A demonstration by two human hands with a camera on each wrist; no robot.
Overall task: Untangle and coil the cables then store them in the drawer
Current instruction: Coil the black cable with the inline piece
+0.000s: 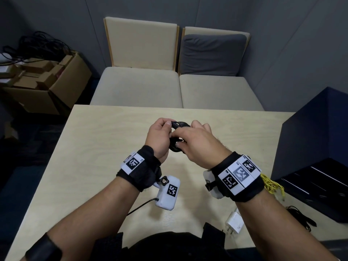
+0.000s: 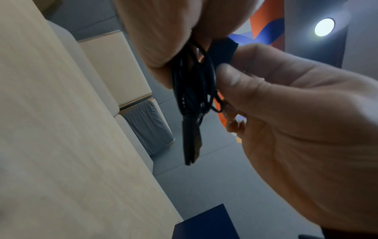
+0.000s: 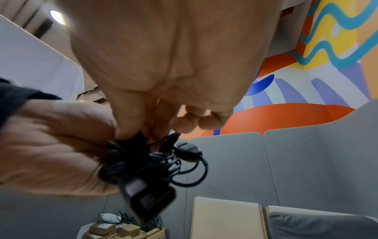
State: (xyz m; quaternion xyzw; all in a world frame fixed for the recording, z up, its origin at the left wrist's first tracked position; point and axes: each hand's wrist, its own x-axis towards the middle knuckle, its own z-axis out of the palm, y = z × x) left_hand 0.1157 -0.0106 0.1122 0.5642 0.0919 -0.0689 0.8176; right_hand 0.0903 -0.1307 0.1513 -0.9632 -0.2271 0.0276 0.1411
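Note:
A black cable wound into a small coil [image 1: 176,146] hangs above the middle of the table, held between both hands. My left hand [image 1: 167,125] grips the coil's left side, its fingers curled over the top loop. My right hand [image 1: 188,133] pinches the coil from the right. In the left wrist view the strands [image 2: 192,84] run down between the two hands, a black connector [image 2: 191,142] dangles below, and the right thumb presses a flat black strap [image 2: 223,49]. In the right wrist view the bundle [image 3: 143,163] sits under my right fingertips [image 3: 131,129], with a round black plug [image 3: 187,151] sticking out.
A dark blue drawer unit [image 1: 316,140] stands on the table's right side. Near the front right edge lie a yellow cable [image 1: 272,184], a white charger [image 1: 234,221] and a loose black cable [image 1: 299,216]. Two beige seats [image 1: 180,91] face the table. A cardboard box [image 1: 43,85] sits at the left.

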